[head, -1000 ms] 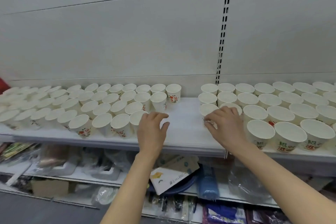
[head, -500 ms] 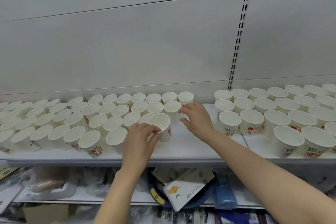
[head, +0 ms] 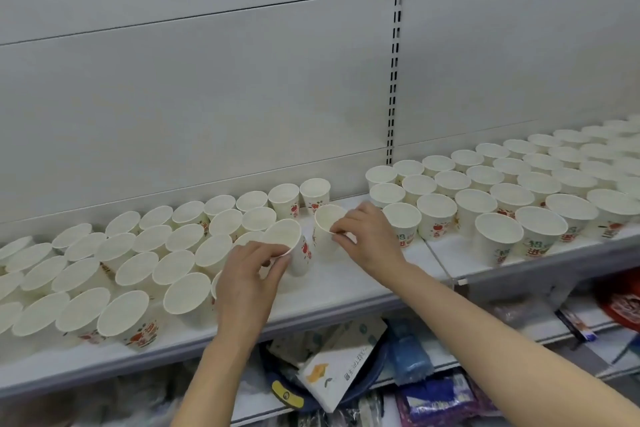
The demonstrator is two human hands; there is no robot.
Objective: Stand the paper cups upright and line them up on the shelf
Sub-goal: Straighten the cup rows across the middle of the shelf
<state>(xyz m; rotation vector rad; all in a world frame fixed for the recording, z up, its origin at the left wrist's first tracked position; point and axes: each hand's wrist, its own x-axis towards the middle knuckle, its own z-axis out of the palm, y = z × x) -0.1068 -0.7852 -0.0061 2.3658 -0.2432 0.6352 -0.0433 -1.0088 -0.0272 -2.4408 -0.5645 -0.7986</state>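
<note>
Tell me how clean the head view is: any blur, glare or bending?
Head view: even, soft light, no glare; shelf edge and cup rows bow from the wide lens; left hand and right hand slightly soft on their cups; prints on far cups too blurred to read.

Paper cups (head: 194, 295) matt white, printed sides; shelf (head: 346, 288) smooth painted metal; lower packets (head: 412, 354) glossy plastic.

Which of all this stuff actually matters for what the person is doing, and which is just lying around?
Part of the job:
- left hand pinching the rim of a tilted cup
- right hand holding a second cup
- the cup rows standing on the shelf

Just lying about:
- white booklet on the shelf below
- blue packet beside it
</note>
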